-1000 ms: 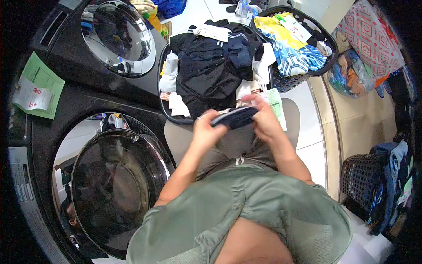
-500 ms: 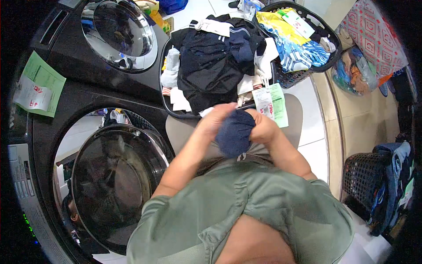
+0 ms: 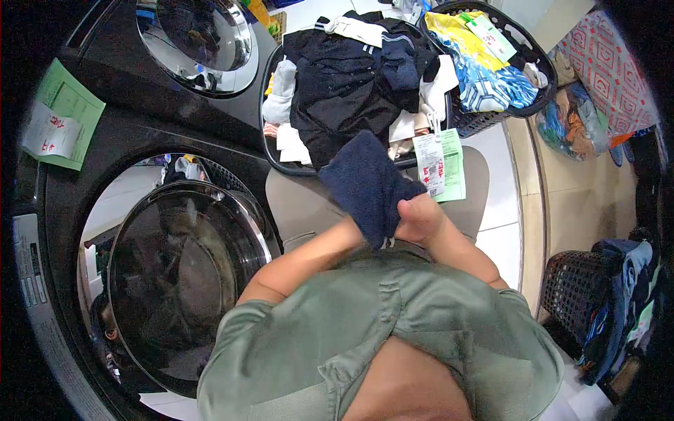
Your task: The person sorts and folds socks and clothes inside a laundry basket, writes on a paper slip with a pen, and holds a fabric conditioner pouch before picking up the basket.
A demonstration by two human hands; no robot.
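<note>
A navy knitted piece that looks like a sock [image 3: 370, 184] is stretched out in front of my chest, over my lap. My left hand [image 3: 349, 233] runs under or into it; only the wrist and the hand's edge show, and its fingers are hidden. At the cloth's right edge my right hand [image 3: 420, 216] is closed on it, thumb on top. Just beyond lies a basket [image 3: 291, 170] heaped with clothes. A black garment [image 3: 344, 95] covers most of that heap, with white and grey socks [image 3: 279, 95] at its side.
To the left are black front-loading machines with an open round door [image 3: 186, 288]. A second basket [image 3: 537, 105] of clothes stands at the back right, and another basket [image 3: 577, 284] with jeans at the far right. Paper slips [image 3: 441, 165] hang on the near basket.
The navy sock has gone from a rounded bunch to a longer shape pointing up and left. My left hand has slipped out of sight beneath or inside it.
</note>
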